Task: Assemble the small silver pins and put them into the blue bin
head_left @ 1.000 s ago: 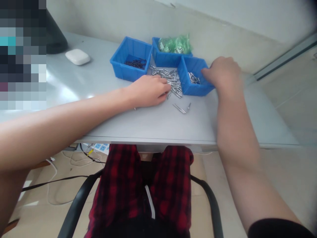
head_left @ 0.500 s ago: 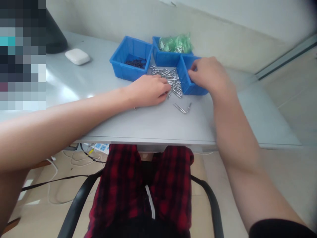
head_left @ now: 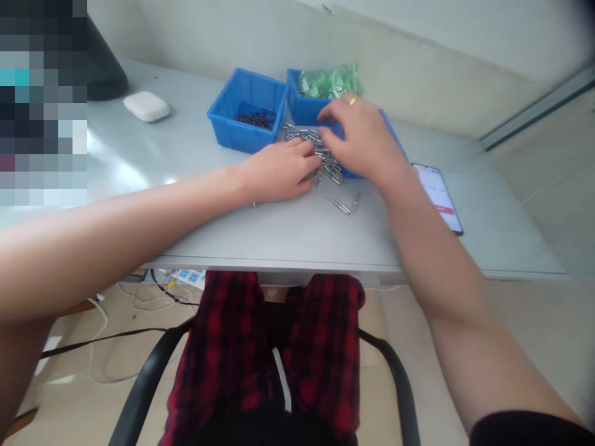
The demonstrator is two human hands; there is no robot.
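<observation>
A pile of thin silver metal pins (head_left: 331,166), which look like rivets, lies on the table between the blue boxes. My left hand (head_left: 286,170) rests at the pile's near left edge, its fingers curled down and their tips partly hidden. What they pinch, if anything, does not show. Over the pile's right side is my right hand (head_left: 360,136), wearing a ring, with thumb and fingers apart and nothing seen between them. It covers most of the right blue box (head_left: 394,135). A few loose pins (head_left: 339,204) lie nearer the table's front.
The left blue box (head_left: 232,131) holds dark screws. Green plastic bags (head_left: 330,82) fill the back blue box (head_left: 309,111). A phone (head_left: 439,198) lies beside my right forearm, and a white rounded case (head_left: 147,106) sits at the left. Cables (head_left: 139,297) hang below the table.
My right hand has come out of the right blue box and moved left over the pile, its fingers opening. The phone has come into sight. My left hand stays nearly still.
</observation>
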